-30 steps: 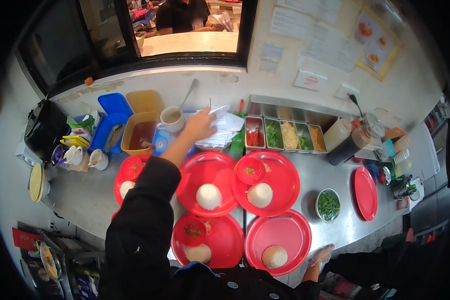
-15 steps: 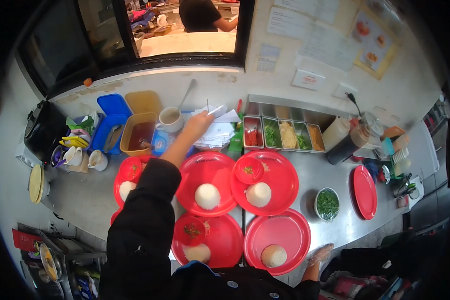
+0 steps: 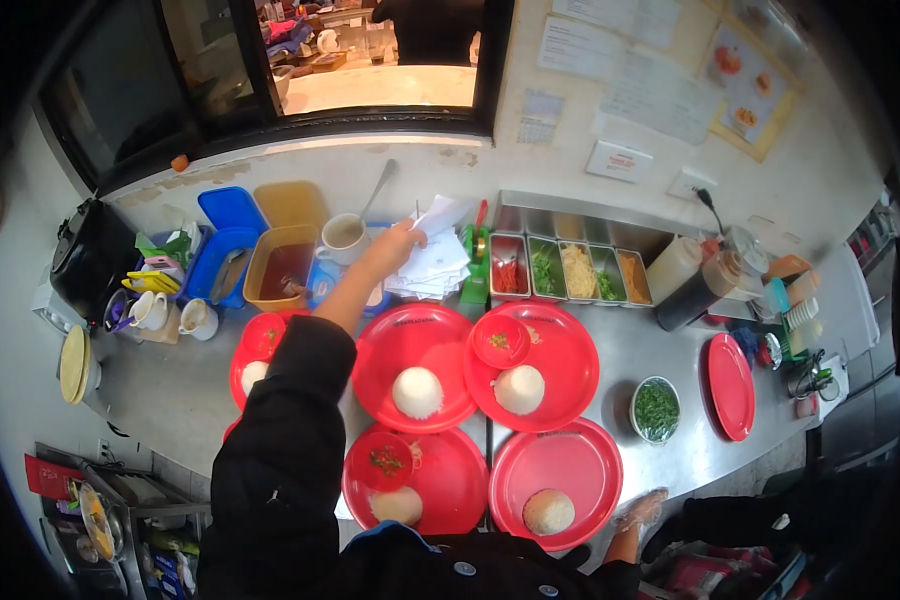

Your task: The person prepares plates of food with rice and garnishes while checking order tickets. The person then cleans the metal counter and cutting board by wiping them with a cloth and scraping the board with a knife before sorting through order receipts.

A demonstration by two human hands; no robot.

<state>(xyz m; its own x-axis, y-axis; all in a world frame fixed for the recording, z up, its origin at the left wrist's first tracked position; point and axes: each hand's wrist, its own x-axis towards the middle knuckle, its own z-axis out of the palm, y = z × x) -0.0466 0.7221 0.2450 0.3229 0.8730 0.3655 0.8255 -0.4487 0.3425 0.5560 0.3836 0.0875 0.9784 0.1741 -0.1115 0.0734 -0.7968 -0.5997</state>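
Observation:
My left hand [image 3: 398,247] reaches over the back of the counter, its fingers closed on a white paper slip [image 3: 440,215] above a pile of papers [image 3: 432,268]. Down at the counter's front edge is my right hand [image 3: 642,510] in a clear glove, nearest a red plate [image 3: 598,470] with a rice mound [image 3: 549,512]. More red plates [image 3: 385,350] bear rice mounds [image 3: 417,392], some with small red bowls [image 3: 501,341] of garnish. Beside the papers stands a cup [image 3: 344,236] of grey-brown liquid.
Metal trays [image 3: 579,270] of toppings line the back. To the right are a bowl of chopped greens [image 3: 656,410], an oval red plate [image 3: 732,386] and bottles [image 3: 685,290]. Containers [image 3: 278,265] and mugs [image 3: 198,319] stand left. A person [image 3: 435,30] shows through the window.
My left hand has stayed over the papers, and the slip it grips is now lifted and tilted upward. The person beyond the window has shifted right. My right hand has hardly moved.

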